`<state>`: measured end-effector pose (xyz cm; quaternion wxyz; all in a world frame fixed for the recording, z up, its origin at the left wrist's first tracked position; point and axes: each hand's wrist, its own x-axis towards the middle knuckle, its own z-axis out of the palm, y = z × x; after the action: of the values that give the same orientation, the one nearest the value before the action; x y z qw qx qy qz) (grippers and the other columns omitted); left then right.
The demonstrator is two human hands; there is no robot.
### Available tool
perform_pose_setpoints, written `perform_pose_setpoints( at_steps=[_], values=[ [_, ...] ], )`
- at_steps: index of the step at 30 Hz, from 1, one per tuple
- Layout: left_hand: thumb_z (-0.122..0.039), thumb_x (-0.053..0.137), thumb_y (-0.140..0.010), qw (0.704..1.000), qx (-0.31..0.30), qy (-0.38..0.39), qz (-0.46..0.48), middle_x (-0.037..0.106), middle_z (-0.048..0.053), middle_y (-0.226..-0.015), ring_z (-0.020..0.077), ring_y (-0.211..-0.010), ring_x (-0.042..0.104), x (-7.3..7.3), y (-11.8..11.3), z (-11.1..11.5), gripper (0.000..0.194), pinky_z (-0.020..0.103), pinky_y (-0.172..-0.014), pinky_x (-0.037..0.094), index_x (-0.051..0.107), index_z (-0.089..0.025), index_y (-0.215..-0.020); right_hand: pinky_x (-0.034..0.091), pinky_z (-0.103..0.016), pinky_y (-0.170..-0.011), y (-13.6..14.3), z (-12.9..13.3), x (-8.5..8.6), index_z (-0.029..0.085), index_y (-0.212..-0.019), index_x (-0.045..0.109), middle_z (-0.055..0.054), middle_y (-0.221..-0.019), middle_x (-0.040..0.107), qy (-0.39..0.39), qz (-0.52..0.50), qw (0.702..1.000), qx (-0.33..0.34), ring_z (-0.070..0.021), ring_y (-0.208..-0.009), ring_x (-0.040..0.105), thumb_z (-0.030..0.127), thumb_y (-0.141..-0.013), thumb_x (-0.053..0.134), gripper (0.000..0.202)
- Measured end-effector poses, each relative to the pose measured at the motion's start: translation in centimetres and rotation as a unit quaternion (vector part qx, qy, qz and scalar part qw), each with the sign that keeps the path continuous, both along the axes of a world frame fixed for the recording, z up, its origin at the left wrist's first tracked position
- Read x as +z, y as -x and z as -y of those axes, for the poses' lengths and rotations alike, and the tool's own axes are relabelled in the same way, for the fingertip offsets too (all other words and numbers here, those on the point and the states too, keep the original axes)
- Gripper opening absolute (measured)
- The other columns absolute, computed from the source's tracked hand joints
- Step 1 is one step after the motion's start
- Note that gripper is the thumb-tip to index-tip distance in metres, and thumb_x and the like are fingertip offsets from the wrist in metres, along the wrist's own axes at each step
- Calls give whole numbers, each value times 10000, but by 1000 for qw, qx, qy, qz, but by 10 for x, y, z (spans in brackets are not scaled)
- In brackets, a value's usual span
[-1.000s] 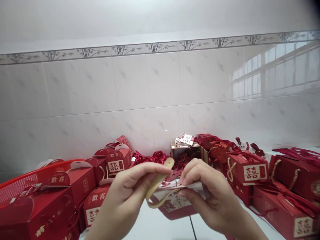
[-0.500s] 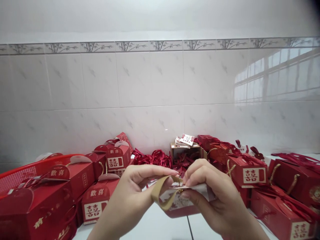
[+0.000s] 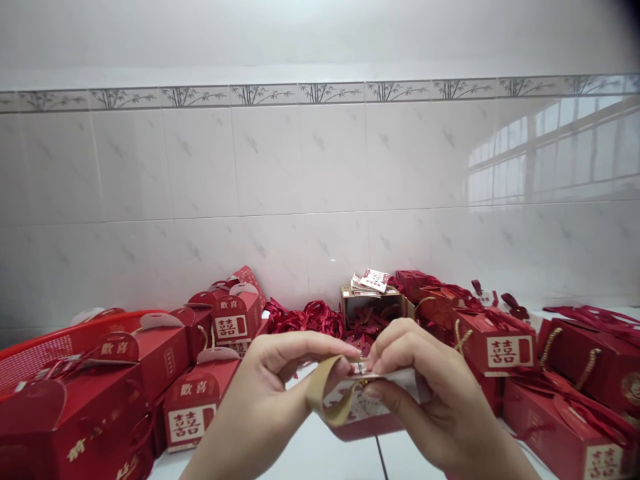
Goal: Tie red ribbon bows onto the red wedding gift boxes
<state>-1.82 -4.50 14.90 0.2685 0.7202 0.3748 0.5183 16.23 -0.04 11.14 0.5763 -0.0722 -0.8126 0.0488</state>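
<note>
A small white-and-red gift box [image 3: 367,407] is held up in front of me over the white table, with a printed picture on its near side. A gold ribbon loop [image 3: 320,393] hangs from its top edge toward my left hand. My left hand [image 3: 273,393] is closed at the top left of the box, thumb inside the ribbon loop and fingertips at the top edge. My right hand [image 3: 435,393] pinches the top edge on the right between thumb and fingers. The fingers partly hide the top of the box.
Red gift boxes [image 3: 193,407] stand on the left beside a red plastic basket [image 3: 45,353]. More ribboned red boxes [image 3: 505,340] fill the right. Behind my hands lie dark red ribbons [image 3: 310,317] and an opened carton [image 3: 345,300] topped with printed cards [image 3: 375,280]. A tiled wall [image 3: 270,167] closes the back.
Both hands keep their hold on the box. The ribbon loop and the box have shifted very slightly right and down; the fingertips have barely moved.
</note>
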Motion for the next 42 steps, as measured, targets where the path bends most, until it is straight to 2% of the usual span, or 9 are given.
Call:
perform_pose_setpoints(
  at_steps=[4, 10, 16, 24, 30, 38, 42],
  values=[
    [-294, 687, -762, 1000, -2, -2, -3, 742, 64, -761, 178, -661, 671, 0, 1, -1, 126, 221, -542, 530, 764, -207, -812, 473, -297, -664, -1, 0, 0, 208, -879, 501, -26, -810, 571, 2, -2, 1000, 1, -165, -777, 548, 69, -801, 566, 172],
    [-299, 671, -781, 1000, -14, -12, -14, 737, 54, -831, 189, -769, 676, -3, 1, -1, 115, 246, -648, 546, 755, -230, -819, 472, -298, -672, 0, 0, 0, 203, -891, 504, -30, -827, 567, 5, 0, 1000, 8, -161, -781, 543, 59, -802, 561, 178],
    [-317, 678, -770, 999, 2, 23, -33, 717, 63, -785, 163, -695, 636, 0, -4, 3, 160, 189, -529, 494, 722, -184, -849, 459, -301, -653, -1, 0, 2, 204, -869, 499, -25, -789, 568, -17, 0, 1000, -14, -162, -747, 537, 45, -799, 543, 179],
    [-331, 646, -799, 999, -29, 34, -12, 695, 52, -766, 145, -657, 612, -7, -3, -5, 171, 184, -510, 469, 722, -183, -836, 457, -291, -635, 2, 0, 3, 206, -838, 498, -24, -770, 576, -35, 7, 999, -29, -155, -716, 531, 52, -805, 521, 159],
    [-264, 620, -816, 998, -44, 36, -4, 668, 33, -765, 134, -680, 586, -9, -3, -5, 116, 199, -581, 484, 695, -175, -815, 448, -297, -636, 1, 1, 6, 201, -834, 507, -26, -755, 579, -56, 12, 998, -33, -151, -691, 547, 49, -819, 501, 153],
    [-277, 609, -835, 997, -70, -12, -30, 677, 56, -818, 162, -747, 612, -6, -1, -4, 142, 231, -631, 500, 721, -191, -825, 440, -303, -630, -3, 1, 5, 205, -871, 528, -33, -776, 582, -68, 10, 997, -45, -154, -704, 541, 60, -834, 511, 151],
    [-232, 604, -840, 992, -111, -60, -32, 693, 78, -940, 214, -889, 625, -6, 2, -3, 153, 304, -737, 522, 734, -242, -920, 464, -318, -653, -4, 1, 4, 215, -897, 553, -40, -801, 582, -84, -19, 994, -64, -172, -756, 564, 65, -825, 532, 168]
  ],
)
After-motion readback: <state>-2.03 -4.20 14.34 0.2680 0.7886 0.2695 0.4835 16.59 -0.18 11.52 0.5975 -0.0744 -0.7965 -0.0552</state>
